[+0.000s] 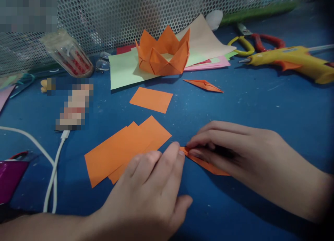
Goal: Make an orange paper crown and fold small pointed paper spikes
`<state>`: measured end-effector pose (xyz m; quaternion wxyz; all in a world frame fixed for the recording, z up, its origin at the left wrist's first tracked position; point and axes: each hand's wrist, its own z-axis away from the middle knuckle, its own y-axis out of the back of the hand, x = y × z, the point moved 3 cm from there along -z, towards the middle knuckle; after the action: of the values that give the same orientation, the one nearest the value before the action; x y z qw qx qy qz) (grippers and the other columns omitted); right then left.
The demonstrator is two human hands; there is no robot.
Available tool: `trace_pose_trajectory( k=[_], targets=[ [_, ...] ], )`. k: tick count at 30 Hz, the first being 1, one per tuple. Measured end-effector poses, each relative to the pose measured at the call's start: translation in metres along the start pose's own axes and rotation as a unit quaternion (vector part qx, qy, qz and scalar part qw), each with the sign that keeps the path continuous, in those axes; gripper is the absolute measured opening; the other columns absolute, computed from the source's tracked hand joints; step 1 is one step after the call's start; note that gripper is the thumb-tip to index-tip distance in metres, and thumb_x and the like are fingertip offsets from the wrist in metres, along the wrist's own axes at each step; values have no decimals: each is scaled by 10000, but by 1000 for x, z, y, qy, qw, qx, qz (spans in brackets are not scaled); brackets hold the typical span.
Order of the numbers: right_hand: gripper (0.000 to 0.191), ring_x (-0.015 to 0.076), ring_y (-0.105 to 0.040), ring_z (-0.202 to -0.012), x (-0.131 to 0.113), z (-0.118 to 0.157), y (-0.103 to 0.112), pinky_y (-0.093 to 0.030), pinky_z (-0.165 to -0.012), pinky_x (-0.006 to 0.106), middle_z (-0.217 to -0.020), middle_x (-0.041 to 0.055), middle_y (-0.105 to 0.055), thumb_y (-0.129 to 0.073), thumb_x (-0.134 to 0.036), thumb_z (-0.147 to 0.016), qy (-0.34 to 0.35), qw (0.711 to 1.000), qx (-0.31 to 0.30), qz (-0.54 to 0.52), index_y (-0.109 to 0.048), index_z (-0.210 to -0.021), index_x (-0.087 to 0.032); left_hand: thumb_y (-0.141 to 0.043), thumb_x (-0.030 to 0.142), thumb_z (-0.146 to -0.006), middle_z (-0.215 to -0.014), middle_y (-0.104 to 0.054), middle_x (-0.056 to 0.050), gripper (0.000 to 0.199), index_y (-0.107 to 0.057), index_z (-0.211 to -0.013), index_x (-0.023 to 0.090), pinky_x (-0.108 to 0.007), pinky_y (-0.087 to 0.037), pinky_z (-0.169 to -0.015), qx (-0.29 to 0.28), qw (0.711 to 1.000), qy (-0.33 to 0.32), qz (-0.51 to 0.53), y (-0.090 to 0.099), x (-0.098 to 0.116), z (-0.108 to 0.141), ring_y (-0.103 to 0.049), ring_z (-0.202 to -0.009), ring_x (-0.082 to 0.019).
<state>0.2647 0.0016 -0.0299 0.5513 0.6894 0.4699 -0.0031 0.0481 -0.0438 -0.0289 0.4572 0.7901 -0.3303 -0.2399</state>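
Observation:
A strip of folded orange paper (214, 169) lies low over the blue table, partly covered by my fingers. My right hand (235, 150) pinches it between thumb and fingers near its left end. My left hand (153, 185) reaches in from the lower left, fingers stretched out and thumb apart, with the index fingertip touching the paper's left tip. Just beyond the left hand, several flat orange paper rectangles (122, 147) overlap. A single orange rectangle (151, 100) lies farther back. Near it sits a finished narrow folded orange piece (205, 85), pointed at both ends.
An orange folded-paper crown (164, 60) stands on coloured sheets (122, 74) at the back. To the right lie a yellow glue gun (294, 62) and red-handled scissors or pliers (268, 42). At left are a wrapped jar (70, 55), a white cable (54, 175) and a purple object (12, 180).

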Motion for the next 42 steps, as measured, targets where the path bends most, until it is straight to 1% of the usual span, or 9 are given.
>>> trace_pose_trajectory(
  k=[3, 9, 14, 18, 25, 27, 32, 36, 42],
  targets=[
    [393, 164, -840, -780, -2, -1, 1, -685, -711, 219, -951, 31, -841, -487, -312, -1256, 6, 1000, -2, 11, -849, -1118, -242, -356, 258, -1273, -1453, -843, -119, 498, -805, -1395, 80, -400, -550, -1015, -5, 999, 15, 31, -2, -1, 2, -715, -1170, -275],
    [427, 151, -825, -788, -1, 2, 2, -678, -723, 208, -974, 42, -816, -488, -369, -1264, 12, 1000, 12, 5, -857, -1099, -230, -551, 299, -1212, -1375, -865, -108, 363, -796, -1396, 105, -447, -599, -967, 10, 998, 20, 54, -4, -3, 5, -744, -1116, -295],
    [367, 167, -839, -865, 2, 3, 1, -682, -744, 232, -1032, 59, -828, -547, -368, -1246, 38, 998, 0, 46, -839, -1083, -218, -488, 196, -1223, -1254, -896, -95, 374, -812, -1350, 59, -460, -594, -908, 15, 999, -22, 37, 0, -6, 1, -748, -1054, -289],
    [336, 179, -834, -883, 4, 0, 3, -688, -772, 257, -1022, 57, -833, -540, -291, -1234, 40, 999, -4, 35, -830, -1075, -233, -467, 164, -1246, -1212, -921, -57, 415, -870, -1257, 66, -435, -586, -908, -41, 997, -63, -4, 8, -6, -6, -769, -1015, -266],
    [399, 206, -822, -905, 4, 1, 4, -699, -778, 299, -1039, 88, -826, -496, -283, -1236, 60, 997, -27, 29, -839, -1042, -219, -435, 140, -1255, -1169, -932, -16, 482, -913, -1206, 111, -379, -569, -897, -56, 997, -51, -18, 11, -5, -12, -764, -960, -211],
    [416, 199, -816, -906, 5, 2, 5, -698, -784, 297, -1048, 84, -827, -481, -271, -1245, 67, 997, -16, 36, -831, -1026, -219, -373, 139, -1264, -1117, -932, -5, 552, -919, -1183, 131, -378, -552, -880, -27, 998, -61, -22, 9, -4, -13, -750, -917, -207],
    [476, 201, -820, -948, 3, 4, 4, -708, -806, 296, -1072, 93, -831, -428, -277, -1270, 83, 995, -40, 28, -841, -1047, -198, -380, 141, -1258, -1102, -922, -23, 537, -915, -1205, 134, -379, -542, -896, -22, 998, -46, -46, 9, -4, -14, -741, -950, -228],
    [517, 199, -814, -921, 0, 4, 1, -709, -785, 290, -1044, 87, -819, -398, -304, -1278, 68, 997, -42, 22, -844, -1032, -215, -411, 153, -1259, -1259, -899, -67, 467, -862, -1364, 98, -378, -538, -1018, -90, 994, -47, -44, 12, -4, -9, -726, -1113, -252],
    [366, 204, -822, -893, 1, 2, 1, -710, -814, 303, -1054, 78, -820, -516, -299, -1236, 39, 997, 12, 60, -838, -1071, -245, -442, 179, -1247, -1249, -880, -86, 428, -854, -1333, 101, -408, -544, -963, -38, 999, -8, -11, 5, -4, -2, -720, -1097, -263]
  ],
)
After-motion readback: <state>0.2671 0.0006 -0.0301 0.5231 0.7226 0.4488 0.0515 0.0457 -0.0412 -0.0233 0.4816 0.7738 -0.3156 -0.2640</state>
